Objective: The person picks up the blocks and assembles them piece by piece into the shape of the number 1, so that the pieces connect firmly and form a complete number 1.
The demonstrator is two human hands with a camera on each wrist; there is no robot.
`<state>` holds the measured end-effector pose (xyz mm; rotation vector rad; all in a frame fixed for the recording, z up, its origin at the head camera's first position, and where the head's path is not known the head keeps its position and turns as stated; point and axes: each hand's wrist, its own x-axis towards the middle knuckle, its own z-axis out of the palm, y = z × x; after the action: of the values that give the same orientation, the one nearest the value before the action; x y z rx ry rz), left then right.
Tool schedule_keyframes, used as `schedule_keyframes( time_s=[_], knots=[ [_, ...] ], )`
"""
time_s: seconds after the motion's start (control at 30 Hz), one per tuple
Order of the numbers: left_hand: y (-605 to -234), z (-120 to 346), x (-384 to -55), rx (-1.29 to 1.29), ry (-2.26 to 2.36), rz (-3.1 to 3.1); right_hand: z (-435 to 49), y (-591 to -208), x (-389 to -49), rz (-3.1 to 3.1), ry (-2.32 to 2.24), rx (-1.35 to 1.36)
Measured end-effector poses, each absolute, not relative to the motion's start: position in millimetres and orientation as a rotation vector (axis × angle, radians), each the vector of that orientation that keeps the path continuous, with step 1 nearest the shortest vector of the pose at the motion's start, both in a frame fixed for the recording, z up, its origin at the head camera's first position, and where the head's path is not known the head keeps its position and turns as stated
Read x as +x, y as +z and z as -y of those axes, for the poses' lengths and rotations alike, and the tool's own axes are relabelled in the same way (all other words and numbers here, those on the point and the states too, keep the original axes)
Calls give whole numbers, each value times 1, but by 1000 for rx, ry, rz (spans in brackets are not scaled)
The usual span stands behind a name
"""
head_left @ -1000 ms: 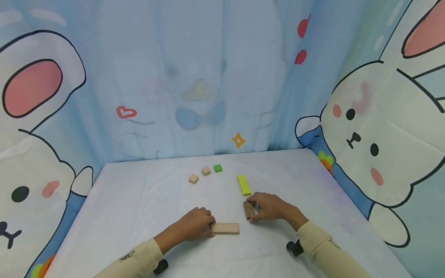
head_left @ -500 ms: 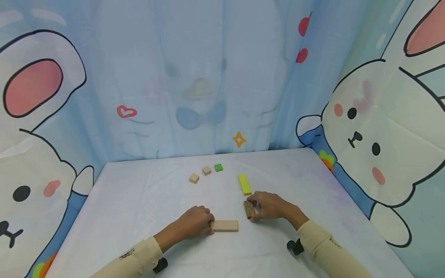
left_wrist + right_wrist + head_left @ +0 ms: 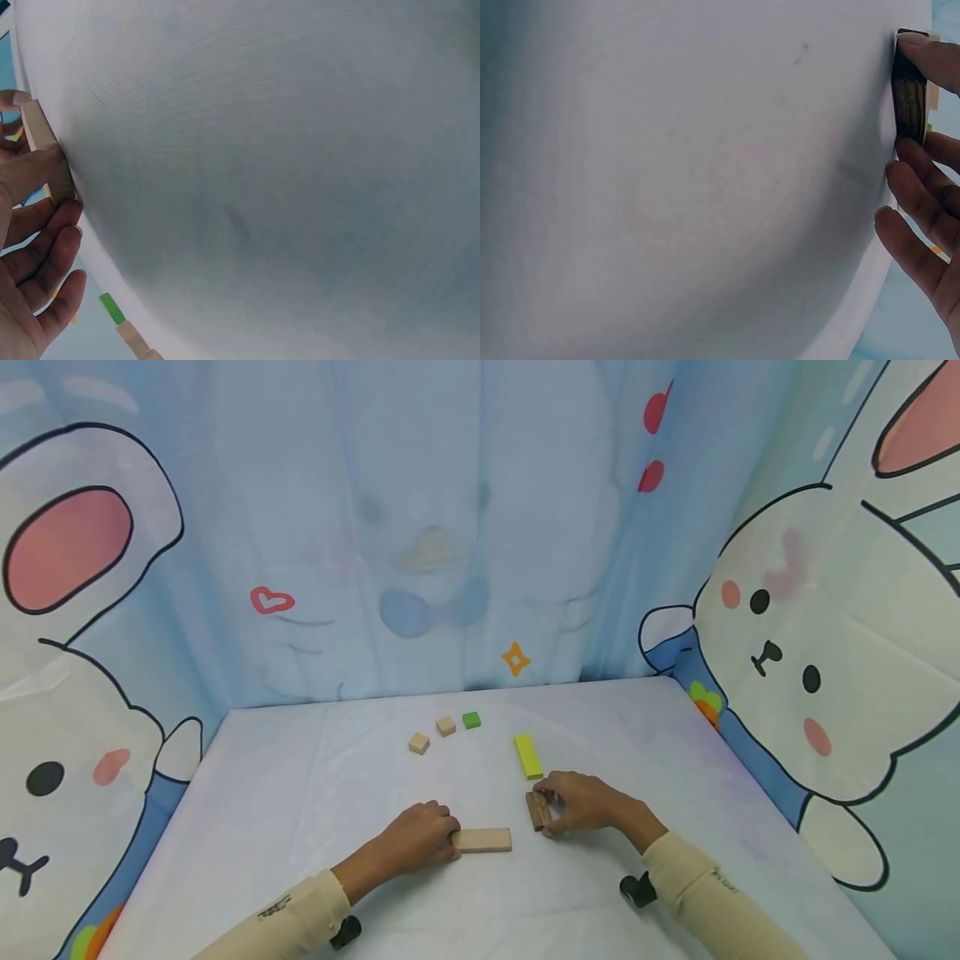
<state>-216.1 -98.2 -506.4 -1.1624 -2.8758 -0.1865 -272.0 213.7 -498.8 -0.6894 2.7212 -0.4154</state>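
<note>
My left hand (image 3: 420, 841) pinches the left end of a flat, pale wooden block (image 3: 483, 840) lying crosswise on the white table. In the left wrist view, thumb and fingers close on that pale block (image 3: 46, 146). Farther right, my right hand (image 3: 581, 803) grips a short dark brown wooden block (image 3: 537, 811) between thumb and fingertips. The right wrist view shows the brown block (image 3: 910, 97) with the thumb at one end and a fingertip at the other. A yellow block (image 3: 528, 757) lies just beyond the right hand's fingers.
Two small pale wooden cubes (image 3: 418, 743) and a green cube (image 3: 471, 720) sit in a slanting row toward the back of the table (image 3: 300, 793). A blue curtain (image 3: 420, 527) with cartoon rabbits hangs behind and at both sides.
The left hand and the pale block have shifted slightly away from me and a touch left. The right hand and brown block have stayed nearly still.
</note>
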Motion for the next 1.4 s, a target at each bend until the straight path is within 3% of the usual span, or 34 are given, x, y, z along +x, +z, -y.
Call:
schedule_keyframes(
  time_s=[1.4],
  knots=[
    [-507,97,-218,-1134,-234,2945,-207,-496,-274,-2770,-445,-699]
  ],
)
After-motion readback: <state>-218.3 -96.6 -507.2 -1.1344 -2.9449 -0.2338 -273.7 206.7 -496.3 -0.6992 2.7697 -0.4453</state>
